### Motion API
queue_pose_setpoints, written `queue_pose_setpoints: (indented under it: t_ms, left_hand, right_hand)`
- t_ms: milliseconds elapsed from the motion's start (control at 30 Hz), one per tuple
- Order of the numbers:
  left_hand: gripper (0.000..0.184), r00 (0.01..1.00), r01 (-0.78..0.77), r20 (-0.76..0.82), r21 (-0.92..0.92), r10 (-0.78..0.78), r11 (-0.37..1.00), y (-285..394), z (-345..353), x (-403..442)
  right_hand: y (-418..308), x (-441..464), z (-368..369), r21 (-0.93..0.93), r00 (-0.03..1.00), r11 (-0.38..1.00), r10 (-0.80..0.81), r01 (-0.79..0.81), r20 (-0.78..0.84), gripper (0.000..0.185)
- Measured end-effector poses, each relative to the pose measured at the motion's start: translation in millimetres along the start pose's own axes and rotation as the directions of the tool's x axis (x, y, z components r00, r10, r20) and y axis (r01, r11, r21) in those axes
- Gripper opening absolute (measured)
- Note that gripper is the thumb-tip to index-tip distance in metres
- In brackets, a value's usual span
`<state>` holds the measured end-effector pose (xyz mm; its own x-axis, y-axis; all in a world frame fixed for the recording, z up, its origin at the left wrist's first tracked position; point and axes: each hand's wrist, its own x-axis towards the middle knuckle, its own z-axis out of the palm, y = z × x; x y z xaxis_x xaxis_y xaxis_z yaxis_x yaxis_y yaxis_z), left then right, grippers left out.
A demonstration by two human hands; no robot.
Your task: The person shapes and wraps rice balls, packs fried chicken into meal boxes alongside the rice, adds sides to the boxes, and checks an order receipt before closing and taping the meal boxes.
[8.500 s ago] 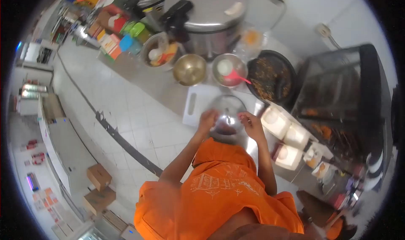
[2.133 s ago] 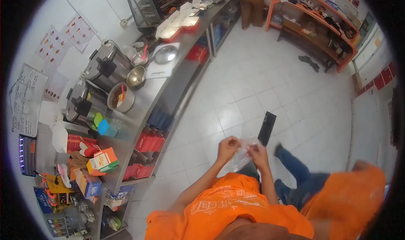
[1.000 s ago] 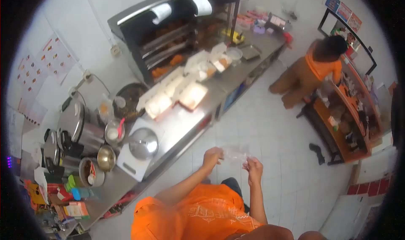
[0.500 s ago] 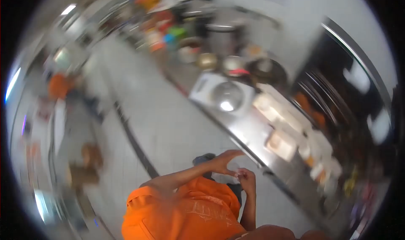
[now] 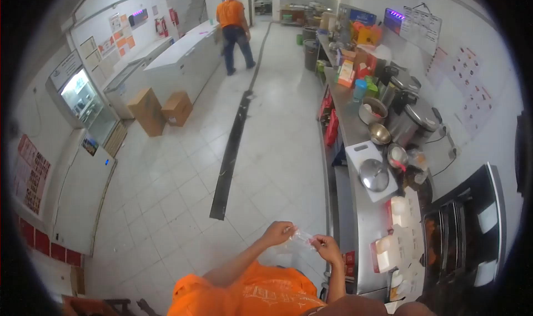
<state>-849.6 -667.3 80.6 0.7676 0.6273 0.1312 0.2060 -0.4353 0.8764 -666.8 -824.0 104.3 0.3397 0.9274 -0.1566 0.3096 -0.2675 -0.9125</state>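
Clr plastic, long axis approx. L–R

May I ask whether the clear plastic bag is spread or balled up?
Spread: the clear plastic bag spans the gap between the left hand and right hand.

Watching remotely, I see a commercial kitchen: long metal counter, big cookers, open food boxes, white chest freezer.

Standing as a stainless-steel table, carrying a white cutting board, metal bowls, lidded cookers and open food boxes.
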Motion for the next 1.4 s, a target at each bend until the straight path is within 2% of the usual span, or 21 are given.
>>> queue_pose_setpoints:
  t_ms: [33,100,133,167,200,233,267,333,433,467,567,667,767,867,967,1067,1167,1267,1367,1400]
  left_hand:
    - [0.021,0.982,-0.088,-0.164,0.044,0.094,0.995,-10,-9,-10]
    - [0.025,0.939,-0.101,-0.300,0.220,0.166,0.970,2,-39,-39]
    - [0.027,0.907,-0.101,-0.362,0.307,0.214,0.946,14,-55,-52]
    - [0.029,0.983,0.113,-0.161,0.181,-0.084,0.977,29,-71,-71]
    - [0.031,0.929,0.354,0.078,0.109,-0.363,0.929,46,-85,-93]
    - [0.033,0.751,0.579,0.317,0.103,-0.578,0.809,53,-98,-110]
    - [0.034,0.762,0.589,0.300,0.045,-0.574,0.807,45,-102,-129]
    - [0.037,0.788,0.592,0.263,-0.077,-0.557,0.802,14,-94,-174]
    - [0.049,0.873,0.480,0.262,-0.303,-0.412,0.824,-26,-99,-206]
    - [0.054,0.890,0.455,0.212,-0.444,-0.403,0.772,-12,-105,-210]
    - [0.056,0.916,0.370,0.036,-0.458,-0.399,0.809,11,-112,-212]
    - [0.050,0.938,0.332,-0.059,-0.121,-0.341,0.935,23,-107,-199]
    - [0.033,0.918,0.359,0.205,-0.072,-0.339,0.930,19,-92,-184]
    - [0.030,0.870,0.447,0.315,-0.183,-0.378,0.876,22,-85,-171]
    - [0.029,0.934,0.332,0.182,-0.131,-0.306,0.934,14,-62,-162]
    - [0.028,0.931,0.363,-0.033,0.207,-0.364,0.908,27,-41,-142]
    - [0.022,0.914,0.405,-0.069,0.223,-0.400,0.887,51,-3,-114]
    - [0.022,0.904,0.424,0.069,-0.029,-0.421,0.905,77,39,-80]
    - [0.025,0.987,0.156,-0.063,0.153,-0.148,0.976,78,81,-59]
    - [0.025,0.989,0.143,-0.054,0.124,-0.137,0.982,88,91,-51]
  right_hand:
    - [-7,0,16,0.056,0.998,0.997,0.055,-0.054,-0.023,0.020]
    - [-13,-18,55,0.177,0.978,0.965,0.204,-0.193,-0.046,0.023]
    - [-14,-22,74,0.218,0.972,0.953,0.228,-0.211,-0.055,0.024]
    - [-16,-27,98,0.263,0.965,0.937,0.255,-0.231,-0.061,0.025]
    - [-19,-36,120,0.306,0.957,0.918,0.284,-0.254,-0.060,0.026]
    - [-26,-46,140,0.341,0.953,0.899,0.302,-0.276,-0.024,0.027]
    - [-35,-51,159,0.375,0.952,0.881,0.306,-0.287,0.008,0.027]
    - [-60,-59,192,0.459,0.950,0.838,0.308,-0.296,0.051,0.024]
    - [-51,-68,224,0.393,0.964,0.894,0.128,-0.213,0.232,0.021]
    - [-70,-74,226,0.484,0.968,0.849,0.114,-0.212,0.224,0.023]
    - [-90,-85,222,0.473,0.982,0.861,0.172,-0.186,0.072,0.014]
    - [-72,-94,213,0.277,0.967,0.941,0.232,-0.197,-0.101,0.015]
    - [-63,-105,201,0.123,0.973,0.987,0.124,-0.101,-0.194,0.018]
    - [-82,-114,184,0.220,0.986,0.974,-0.007,0.044,-0.168,0.026]
    - [-53,-114,161,0.210,0.985,0.978,0.028,0.009,-0.171,0.025]
    - [-43,-111,118,0.466,0.914,0.878,0.276,-0.113,-0.298,0.026]
    - [-19,-104,86,0.097,0.829,0.992,-0.017,0.086,-0.559,0.024]
    - [-19,-109,60,0.158,0.872,0.985,0.012,0.075,-0.489,0.028]
    - [17,-116,18,0.107,0.811,0.994,0.035,0.034,-0.584,0.023]
    - [34,-116,-4,-0.058,0.718,0.998,-0.038,-0.004,-0.695,0.023]
